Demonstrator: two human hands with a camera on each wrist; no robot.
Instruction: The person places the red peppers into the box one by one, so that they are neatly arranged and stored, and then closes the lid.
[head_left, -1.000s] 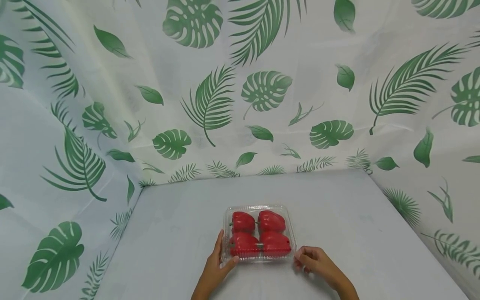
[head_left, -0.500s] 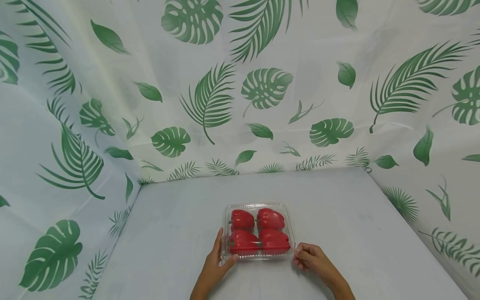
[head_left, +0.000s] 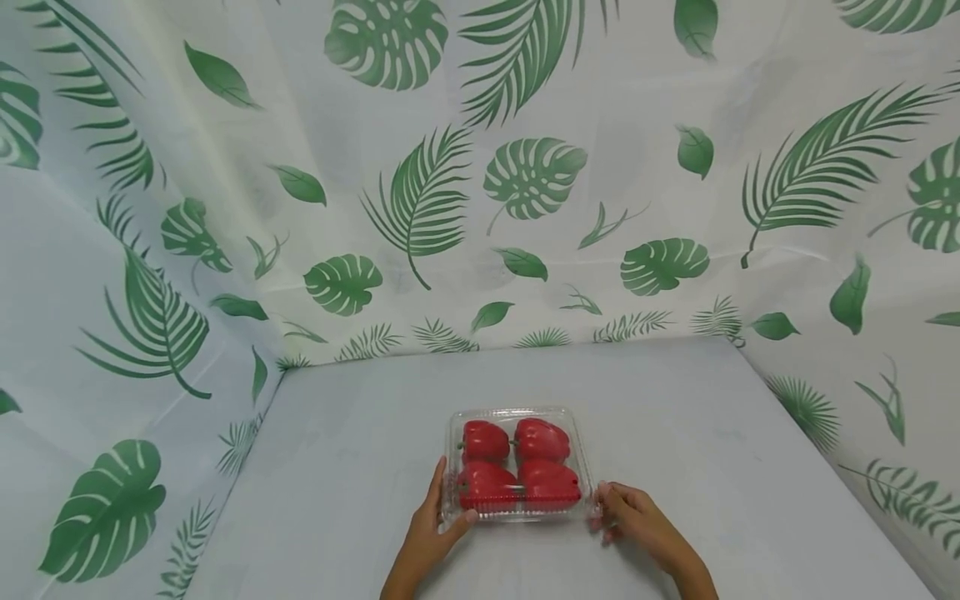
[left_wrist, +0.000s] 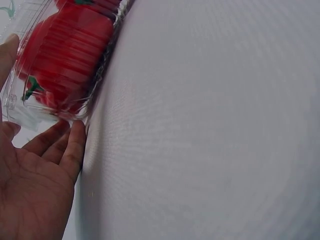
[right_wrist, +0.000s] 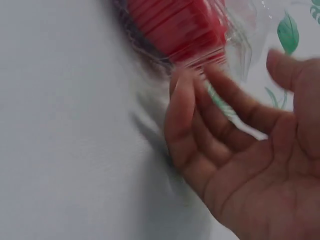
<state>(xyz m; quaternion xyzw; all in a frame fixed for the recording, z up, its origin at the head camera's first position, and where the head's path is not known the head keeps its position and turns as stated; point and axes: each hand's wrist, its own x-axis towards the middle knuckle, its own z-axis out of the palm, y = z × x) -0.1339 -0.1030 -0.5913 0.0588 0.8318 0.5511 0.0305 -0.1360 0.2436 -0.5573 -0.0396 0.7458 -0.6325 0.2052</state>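
A clear plastic clamshell container (head_left: 517,515) lies on the white surface, its lid down over several red bell peppers (head_left: 551,483) with green stems. My left hand (head_left: 427,537) holds its near left corner, the thumb at the front edge and the fingers along the left side. In the left wrist view, those fingertips (left_wrist: 75,130) touch the container's end. At the near right corner is my right hand (head_left: 637,521), fingers loosely bent. The right wrist view shows the thumb (right_wrist: 282,70) apart from the fingers, which are blurred and close to the corner; contact there is unclear.
The white tabletop (head_left: 360,433) extends around the container. Pale sheets printed with green leaves (head_left: 536,179) form walls at the back, left and right, meeting the table along its edges.
My right fingers, bunched at the near right corner half a second ago, have loosened and shifted slightly right. The left hand and the container look nearly unmoved.
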